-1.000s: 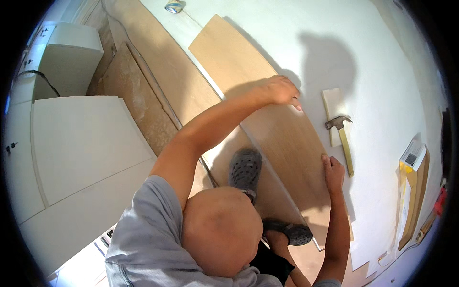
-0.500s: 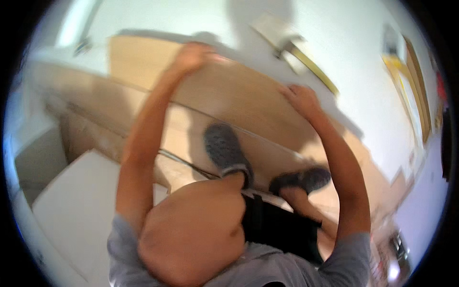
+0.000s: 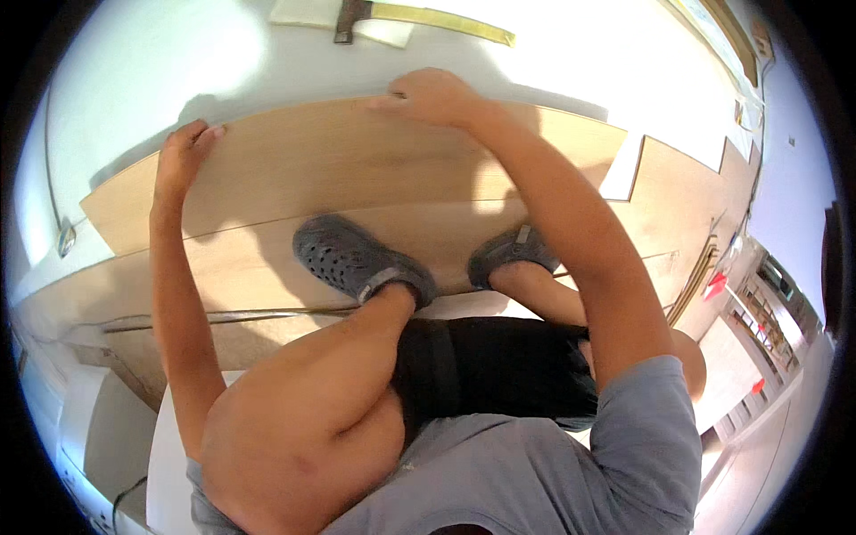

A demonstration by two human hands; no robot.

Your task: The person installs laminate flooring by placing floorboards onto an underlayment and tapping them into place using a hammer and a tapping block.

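A long light-wood floor plank (image 3: 312, 160) lies across in front of me, beside my feet. My left hand (image 3: 185, 153) grips its far edge near the left end, thumb on top and fingers curled over. At the middle of that same edge is my right hand (image 3: 432, 96), its fingers bent at the rim and partly hidden by the hand itself. Nearer to me, another wood plank (image 3: 241, 259) runs alongside, and my grey clogs (image 3: 352, 259) rest on it. Beyond the planks a hammer (image 3: 441, 21) with a yellow handle lies on the pale floor.
A white gap (image 3: 621, 169) shows between the plank's right end and more laid wood flooring (image 3: 687, 192). Thin strips (image 3: 694, 281) lie at the right, near a shelf-like rack (image 3: 758, 330). A grey box-like object (image 3: 111, 437) stands at lower left.
The view has turned, so the plank now runs more level across it. My right hand has shifted left along the far edge; my left hand is now closer to the plank's left end.
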